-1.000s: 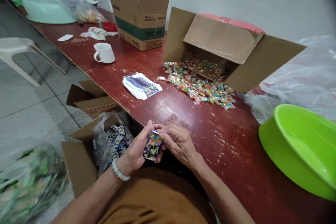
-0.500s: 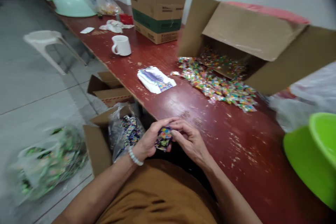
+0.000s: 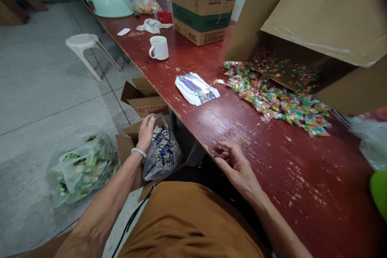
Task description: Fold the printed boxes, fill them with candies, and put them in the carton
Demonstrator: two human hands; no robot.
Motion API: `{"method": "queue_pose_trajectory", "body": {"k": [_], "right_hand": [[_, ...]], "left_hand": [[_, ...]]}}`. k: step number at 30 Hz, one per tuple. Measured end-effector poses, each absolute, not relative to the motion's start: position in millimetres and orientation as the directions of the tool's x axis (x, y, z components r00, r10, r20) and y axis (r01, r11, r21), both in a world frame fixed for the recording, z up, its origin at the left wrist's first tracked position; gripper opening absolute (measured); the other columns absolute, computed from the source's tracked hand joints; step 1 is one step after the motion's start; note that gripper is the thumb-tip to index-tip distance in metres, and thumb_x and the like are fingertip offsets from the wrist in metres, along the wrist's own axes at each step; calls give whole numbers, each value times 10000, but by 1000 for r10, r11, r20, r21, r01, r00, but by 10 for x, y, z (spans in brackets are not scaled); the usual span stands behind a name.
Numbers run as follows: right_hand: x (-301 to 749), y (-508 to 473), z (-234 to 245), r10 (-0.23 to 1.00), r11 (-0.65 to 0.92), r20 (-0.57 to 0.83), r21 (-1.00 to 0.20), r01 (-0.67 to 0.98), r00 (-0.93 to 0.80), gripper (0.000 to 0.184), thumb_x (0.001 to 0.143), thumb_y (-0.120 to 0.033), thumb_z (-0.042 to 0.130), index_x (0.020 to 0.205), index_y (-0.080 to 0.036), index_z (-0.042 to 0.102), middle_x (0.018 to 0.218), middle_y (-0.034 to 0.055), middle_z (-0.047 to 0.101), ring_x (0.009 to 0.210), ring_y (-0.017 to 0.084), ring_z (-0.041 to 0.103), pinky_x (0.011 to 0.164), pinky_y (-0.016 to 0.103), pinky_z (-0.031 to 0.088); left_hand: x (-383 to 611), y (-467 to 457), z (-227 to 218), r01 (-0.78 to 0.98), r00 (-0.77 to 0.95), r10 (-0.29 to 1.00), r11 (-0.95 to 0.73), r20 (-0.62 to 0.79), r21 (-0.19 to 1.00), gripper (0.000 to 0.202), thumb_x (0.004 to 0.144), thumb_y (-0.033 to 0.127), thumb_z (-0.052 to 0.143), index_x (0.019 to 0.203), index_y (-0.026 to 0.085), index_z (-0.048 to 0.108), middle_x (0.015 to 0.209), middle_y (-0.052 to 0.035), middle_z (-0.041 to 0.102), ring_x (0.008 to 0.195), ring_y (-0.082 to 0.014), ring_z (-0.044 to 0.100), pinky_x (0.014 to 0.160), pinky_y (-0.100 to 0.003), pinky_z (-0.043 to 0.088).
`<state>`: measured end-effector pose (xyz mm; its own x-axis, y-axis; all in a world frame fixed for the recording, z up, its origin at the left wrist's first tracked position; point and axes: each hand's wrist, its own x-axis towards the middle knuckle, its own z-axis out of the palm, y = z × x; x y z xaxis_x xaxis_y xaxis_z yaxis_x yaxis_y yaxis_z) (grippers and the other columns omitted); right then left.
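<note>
At the near side of the table, my left hand [image 3: 146,133] reaches down beside a clear plastic bag [image 3: 154,171], its fingers stretched along the bag's rim. Small dark, colourfully printed packs [image 3: 163,147] fill the bag, which stands in an open cardboard box [image 3: 124,149]. My right hand [image 3: 237,167] hovers over the table edge with its fingers loosely bent and apart, holding nothing. Beyond it lies a stack of flat printed cartons [image 3: 196,88]. Small clear-wrapped, multicoloured sweets [image 3: 278,102] spill across the table from a tipped cardboard box [image 3: 317,20].
A white mug [image 3: 159,48] and a tall carton [image 3: 202,12] stand farther along the red table [image 3: 266,173]. On the floor are another open box [image 3: 145,98], a bag of green packs [image 3: 86,169] and a white stool [image 3: 83,42]. A green tub [image 3: 379,193] borders the right.
Both hands held a small printed pack together. They have parted: my left hand has moved left to the bag, my right has stayed near the table edge without the pack. The view has shifted left.
</note>
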<state>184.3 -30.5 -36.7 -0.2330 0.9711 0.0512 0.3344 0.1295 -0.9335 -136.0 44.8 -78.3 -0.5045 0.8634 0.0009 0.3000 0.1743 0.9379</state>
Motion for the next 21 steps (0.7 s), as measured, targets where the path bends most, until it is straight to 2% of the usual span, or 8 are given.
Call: {"method": "queue_pose_trajectory", "body": {"k": [3,6,8,11,14,18,21], "right_hand": [[1802,-314,-365,965,179,77,-892,415,-250,295,911,-291,604,1199,-228,598,1147,88,624,821,164,614,735,319,521],[1743,-301,-357,946,251,109,-843,475,-307,218,900,-232,598,1114,-233,640,1085,61,658,824,167,617,770,320,503],[1717,-277,-347,937,272,108,-821,502,-331,181,893,-211,598,1063,-231,656,1035,49,677,804,167,626,757,310,496],[1711,-228,-332,946,247,81,-807,536,-314,162,881,-191,595,1021,-224,667,977,38,694,749,159,633,709,291,485],[1721,-181,-323,952,232,74,-805,546,-296,157,869,-174,591,987,-224,682,927,28,705,752,163,642,707,285,479],[1729,-135,-320,959,203,63,-835,511,-277,136,862,-184,602,934,-231,708,907,26,718,792,174,662,727,290,479],[1748,-85,-345,964,122,-4,-882,455,-265,113,843,-216,626,912,-226,714,883,30,721,776,178,657,713,300,491]], "left_hand": [[-1364,689,-722,490,-482,860,106,168,865,448,903,382,448,1267,154,579,1205,-125,653,1113,-250,606,993,-372,456],[-1043,979,-530,672,-301,899,-37,318,740,431,911,351,485,1289,174,593,1256,-120,636,1160,-255,569,1052,-395,406],[-767,1197,-384,764,-153,918,-125,367,632,425,899,386,558,1276,202,623,1290,-118,629,1213,-290,522,1080,-432,364],[-439,1486,-224,858,0,934,-184,358,479,471,850,451,656,1240,187,654,1299,-171,609,1214,-376,484,1024,-514,364],[-304,1654,-152,919,62,948,-176,311,354,422,845,458,669,1142,158,687,1259,-220,589,1179,-429,472,948,-555,372],[-316,1676,-105,955,99,961,-165,259,247,394,883,455,629,1154,169,658,1235,-211,573,1168,-415,470,919,-526,373],[-330,1629,-63,963,100,967,-154,235,223,374,884,433,635,1141,162,645,1234,-210,571,1169,-406,476,919,-504,372]]}}
